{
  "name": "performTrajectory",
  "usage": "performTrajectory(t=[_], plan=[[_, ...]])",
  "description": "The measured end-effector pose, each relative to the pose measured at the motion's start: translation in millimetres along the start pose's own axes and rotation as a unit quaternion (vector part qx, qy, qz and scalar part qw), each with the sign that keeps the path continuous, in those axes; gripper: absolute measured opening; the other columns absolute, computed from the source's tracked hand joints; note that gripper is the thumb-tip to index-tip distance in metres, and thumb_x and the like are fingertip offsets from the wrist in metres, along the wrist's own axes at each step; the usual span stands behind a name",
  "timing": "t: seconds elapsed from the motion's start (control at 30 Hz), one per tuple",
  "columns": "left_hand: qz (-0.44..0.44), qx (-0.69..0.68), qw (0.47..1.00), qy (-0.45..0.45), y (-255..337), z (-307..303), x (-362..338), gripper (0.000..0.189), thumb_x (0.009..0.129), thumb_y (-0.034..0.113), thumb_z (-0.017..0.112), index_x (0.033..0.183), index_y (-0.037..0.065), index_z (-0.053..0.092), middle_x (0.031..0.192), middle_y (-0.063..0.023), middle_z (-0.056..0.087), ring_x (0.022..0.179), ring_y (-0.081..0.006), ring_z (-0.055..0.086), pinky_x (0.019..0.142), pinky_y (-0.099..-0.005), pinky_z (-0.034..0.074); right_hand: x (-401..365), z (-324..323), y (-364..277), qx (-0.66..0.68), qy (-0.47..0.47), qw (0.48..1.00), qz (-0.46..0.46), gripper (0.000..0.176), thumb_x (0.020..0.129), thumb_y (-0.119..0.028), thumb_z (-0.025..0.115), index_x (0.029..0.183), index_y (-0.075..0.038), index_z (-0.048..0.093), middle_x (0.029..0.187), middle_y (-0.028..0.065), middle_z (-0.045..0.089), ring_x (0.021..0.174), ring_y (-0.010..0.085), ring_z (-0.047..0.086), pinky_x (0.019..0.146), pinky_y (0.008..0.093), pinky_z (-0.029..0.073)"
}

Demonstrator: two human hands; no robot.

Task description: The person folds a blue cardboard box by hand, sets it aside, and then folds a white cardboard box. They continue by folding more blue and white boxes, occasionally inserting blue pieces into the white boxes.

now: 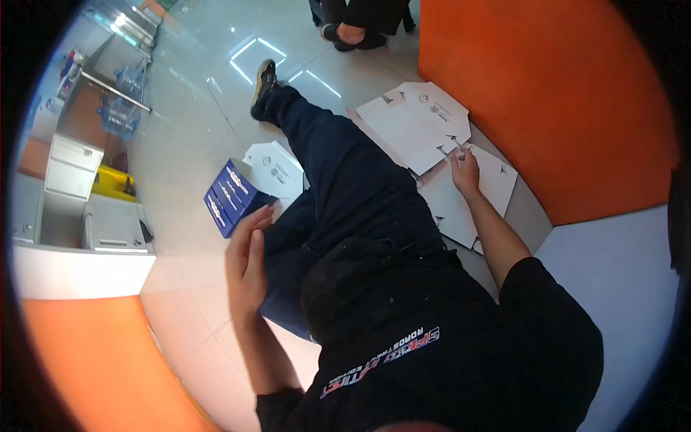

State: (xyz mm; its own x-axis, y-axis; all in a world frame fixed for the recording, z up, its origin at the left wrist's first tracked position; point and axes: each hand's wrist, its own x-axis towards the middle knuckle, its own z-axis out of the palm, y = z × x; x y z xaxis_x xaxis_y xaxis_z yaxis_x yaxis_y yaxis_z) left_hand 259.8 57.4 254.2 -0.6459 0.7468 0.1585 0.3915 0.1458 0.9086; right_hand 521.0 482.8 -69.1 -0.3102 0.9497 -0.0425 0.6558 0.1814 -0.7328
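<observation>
My left hand (249, 252) is beside my bent leg, fingers stretched out and thumb apart, holding nothing. Just beyond its fingertips a blue box (234, 196) with white print stands on the floor. A flat white cardboard piece (277, 173) with small dark print lies between that box and my leg. On the other side, my right hand (464, 169) has its fingers curled together at the edge of a white cardboard sheet (417, 119); its fingertips are small and partly hidden. Another white sheet (479, 191) lies under that hand and forearm.
My outstretched leg (345, 151) lies between the cardboard pieces. An orange panel (547, 108) rises at the right. At the left are white cabinets (115, 222), a yellow object (114, 183) and water bottles (119, 115). Another person's feet (356, 36) show at the top.
</observation>
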Motion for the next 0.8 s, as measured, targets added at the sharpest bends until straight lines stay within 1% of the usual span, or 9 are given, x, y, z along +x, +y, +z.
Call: performTrajectory(t=[0.07,0.1,0.17,0.27,0.37,0.43,0.53,0.7,0.8], plan=[[0.175,0.115,0.975,-0.077,102,6,3,0.032,0.107,0.017,0.051,0.116,-0.004,0.073,0.117,-0.0178,0.075,0.115,-0.0337,0.070,0.103,-0.0448,0.051,4,-10,-54,0.311,0.024,0.928,0.206,0.071,0.091,-0.028,0.076,0.148,-0.002,0.044,0.136,0.0254,0.061,0.117,0.0369,0.066,0.100,0.0415,0.053],[0.220,0.120,0.964,-0.089,136,15,-2,0.034,0.107,0.026,0.055,0.110,-0.001,0.076,0.110,-0.0139,0.077,0.110,-0.0328,0.072,0.100,-0.0455,0.052,26,8,-41,0.298,0.016,0.934,0.195,0.071,0.091,-0.028,0.076,0.148,-0.002,0.044,0.136,0.0254,0.061,0.117,0.0369,0.066,0.100,0.0415,0.053],[0.322,0.187,0.910,-0.183,180,18,1,0.015,0.091,0.017,0.070,0.101,0.009,0.079,0.105,-0.0069,0.079,0.097,-0.0259,0.076,0.088,-0.0410,0.057,71,61,18,0.204,0.128,0.936,0.257,0.074,0.087,-0.023,0.078,0.146,0.004,0.043,0.133,0.0243,0.061,0.112,0.0362,0.067,0.094,0.0414,0.056],[0.296,0.227,0.903,-0.213,211,27,-9,0.022,0.085,0.027,0.080,0.106,0.020,0.080,0.106,-0.0017,0.079,0.097,-0.0208,0.075,0.092,-0.0407,0.056,62,63,-3,0.292,0.152,0.911,0.250,0.071,0.083,-0.018,0.078,0.142,0.004,0.045,0.133,0.0225,0.061,0.117,0.0374,0.065,0.092,0.0464,0.057],[0.301,0.298,0.879,-0.220,214,28,-13,0.025,0.084,0.032,0.081,0.107,0.023,0.080,0.108,-0.0004,0.079,0.097,-0.0197,0.075,0.095,-0.0415,0.055,80,57,29,0.465,0.041,0.839,0.279,0.056,0.085,-0.013,0.076,0.134,-0.003,0.052,0.126,0.0157,0.064,0.111,0.0324,0.065,0.082,0.0425,0.057],[0.272,0.322,0.886,-0.196,218,30,-17,0.025,0.084,0.032,0.081,0.108,0.023,0.080,0.108,-0.0001,0.079,0.098,-0.0196,0.075,0.096,-0.0417,0.055,99,76,36,0.613,-0.137,0.706,0.326,0.037,0.088,-0.004,0.073,0.122,-0.010,0.061,0.110,0.0076,0.067,0.096,0.0239,0.066,0.067,0.0319,0.056],[0.231,0.330,0.899,-0.173,217,30,-20,0.025,0.085,0.034,0.081,0.108,0.024,0.080,0.108,0.0002,0.079,0.098,-0.0196,0.076,0.098,-0.0420,0.054,88,47,-14,0.584,-0.073,0.747,0.310,0.030,0.091,0.000,0.073,0.118,-0.009,0.064,0.102,0.0073,0.066,0.089,0.0206,0.064,0.064,0.0282,0.052],[0.209,0.312,0.908,-0.185,207,18,-30,0.026,0.085,0.035,0.081,0.109,0.025,0.080,0.109,0.0008,0.079,0.099,-0.0195,0.076,0.100,-0.0426,0.053,67,6,-89,0.622,-0.032,0.727,0.290,0.023,0.091,0.001,0.076,0.111,-0.005,0.065,0.100,0.0073,0.065,0.085,0.0176,0.061,0.069,0.0264,0.052],[0.246,0.261,0.898,-0.255,167,-11,-39,0.034,0.086,0.042,0.080,0.110,0.018,0.079,0.109,-0.0046,0.079,0.100,-0.0223,0.076,0.104,-0.0466,0.051,57,-33,-88,0.582,-0.009,0.789,0.196,0.021,0.093,0.000,0.074,0.112,-0.003,0.066,0.098,0.0061,0.065,0.085,0.0170,0.061,0.068,0.0278,0.051]])
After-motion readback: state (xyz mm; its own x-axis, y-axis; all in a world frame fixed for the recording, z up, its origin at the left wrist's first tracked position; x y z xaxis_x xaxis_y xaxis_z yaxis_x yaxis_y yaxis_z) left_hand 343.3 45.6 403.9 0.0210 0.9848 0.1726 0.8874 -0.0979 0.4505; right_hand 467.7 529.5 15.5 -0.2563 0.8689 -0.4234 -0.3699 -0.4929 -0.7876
